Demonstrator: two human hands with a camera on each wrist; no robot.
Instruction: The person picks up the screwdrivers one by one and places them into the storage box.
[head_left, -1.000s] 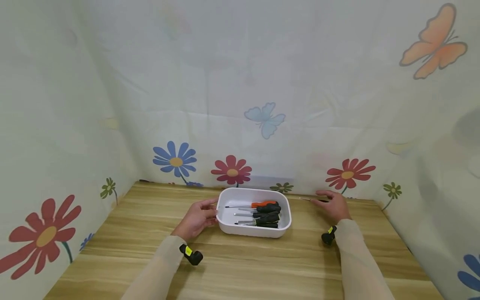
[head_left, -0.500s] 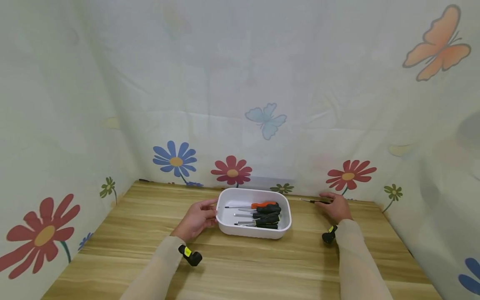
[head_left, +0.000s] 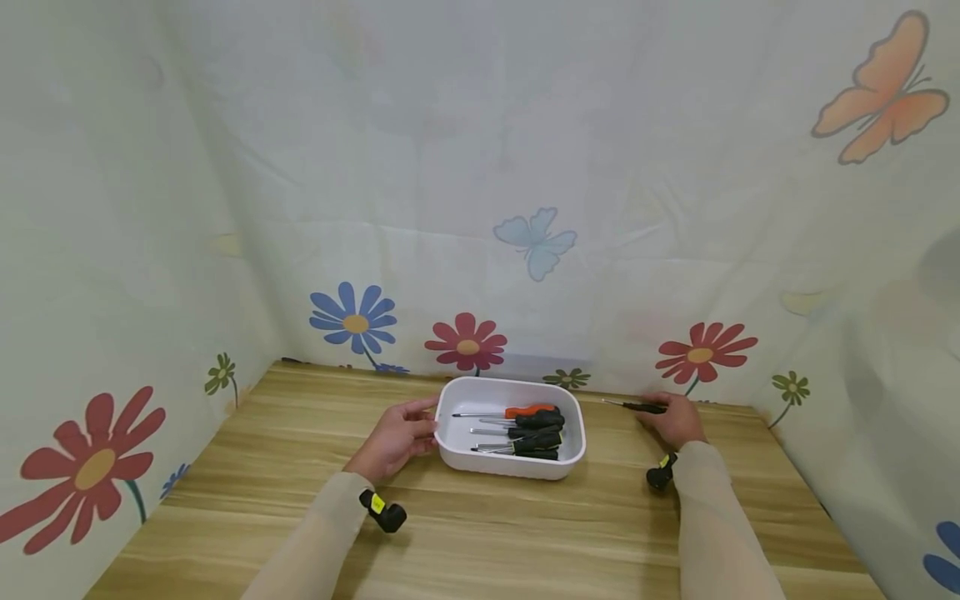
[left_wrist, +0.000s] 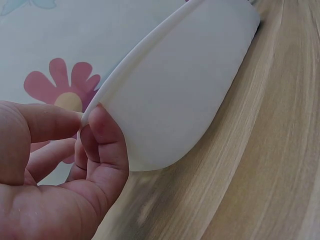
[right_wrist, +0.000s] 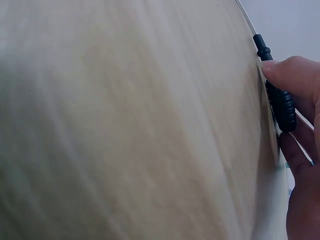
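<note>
A white plastic tray (head_left: 510, 470) stands on the table with several screwdrivers lying in it. One has an orange handle (head_left: 531, 411); the others have black ones. My left hand (head_left: 393, 442) is at the tray's left end, and in the left wrist view its fingers and thumb (left_wrist: 107, 132) pinch the rim. To the right of the tray, near the back edge, my right hand (head_left: 677, 421) holds another black-handled screwdriver (head_left: 641, 407), its shaft pointing left. In the right wrist view the thumb (right_wrist: 292, 75) lies against the black handle, low at the table surface; some fingers are partly hidden.
The wood-grain table (head_left: 480, 533) meets a pale cloth backdrop (head_left: 405, 183) printed with flowers and butterflies behind and at both sides. A small dark object (head_left: 294, 361) lies at the back left corner of the table.
My right hand's fingers have lowered around the screwdriver, and more of its black handle shows. The left hand and the tray stay in place; the head view has shifted slightly.
</note>
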